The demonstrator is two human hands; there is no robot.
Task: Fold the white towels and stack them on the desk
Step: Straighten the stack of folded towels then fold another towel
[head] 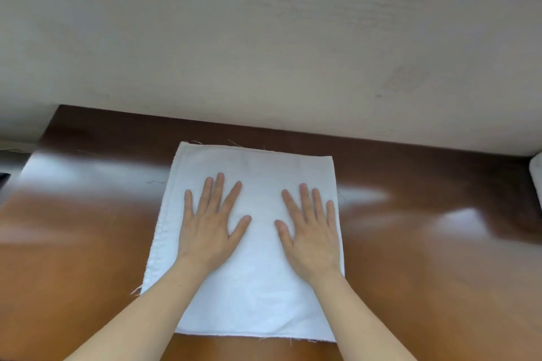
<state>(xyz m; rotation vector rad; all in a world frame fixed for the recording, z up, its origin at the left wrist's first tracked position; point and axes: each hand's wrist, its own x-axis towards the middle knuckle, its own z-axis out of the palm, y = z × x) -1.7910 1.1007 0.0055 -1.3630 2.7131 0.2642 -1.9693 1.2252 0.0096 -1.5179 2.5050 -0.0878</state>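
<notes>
A white towel (258, 287) lies flat on the glossy brown desk (425, 258), folded into a rectangle with frayed threads at its far and near edges. My left hand (209, 227) presses flat on the towel's left half, fingers spread and straight. My right hand (311, 228) presses flat on the right half in the same way. A narrow strip of towel shows between my two thumbs. Both forearms cross the towel's near corners.
A pale wall (264, 38) rises right behind the desk's far edge. At the right border a bit of another white cloth (536, 179) shows on the desk. The desk's left end (44, 132) drops off near a dark object at the left border.
</notes>
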